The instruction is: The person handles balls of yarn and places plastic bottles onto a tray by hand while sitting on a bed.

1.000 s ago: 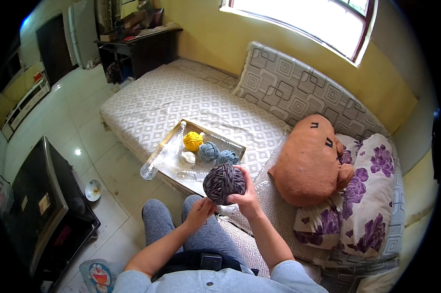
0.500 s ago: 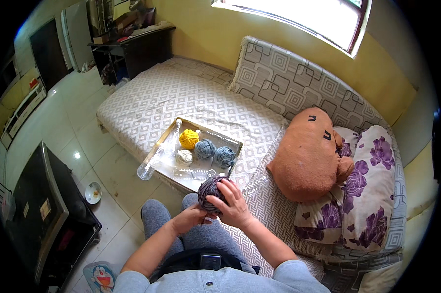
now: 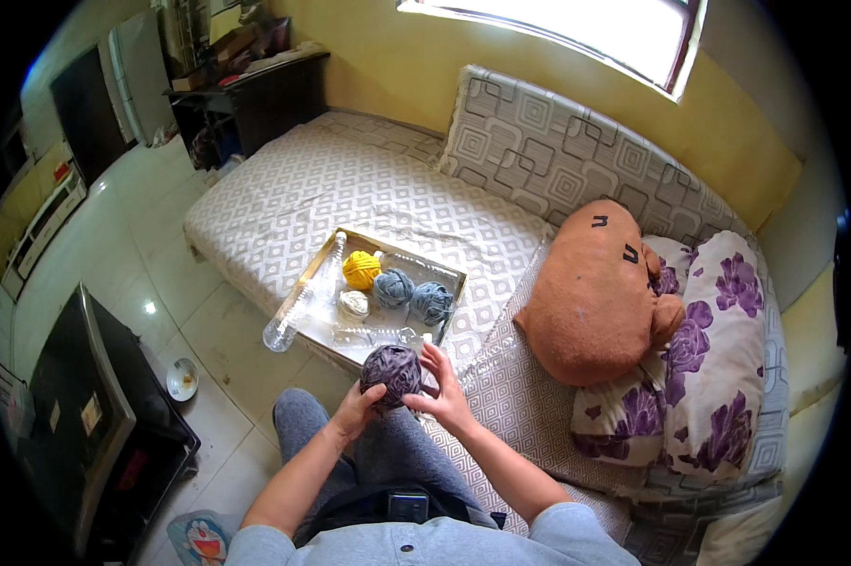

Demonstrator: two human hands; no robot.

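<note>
Fabric in grey and white patterns covers the wide couch (image 3: 274, 193) that I watch through the head camera. Toward its right end lies a brown plush toy (image 3: 586, 302), its long axis running far to near. Left of it I see a shallow tray (image 3: 455, 302) set aslant, with a clear bottle (image 3: 280, 336) along its left side pointing far and slightly right. Nearer, my person's right hand (image 3: 447, 396) is spread in a loose curve; I cannot tell how firmly its fingertips press. The left hand (image 3: 355, 413) grips the near left side of a dark yarn ball (image 3: 390, 373), thumb on top. That ball sits between both hands, above the lap by the tray's near corner; it looks nearly round, so I make out no long axis or pointing end. Smallest is the white yarn ball (image 3: 354, 305) in the tray.
</note>
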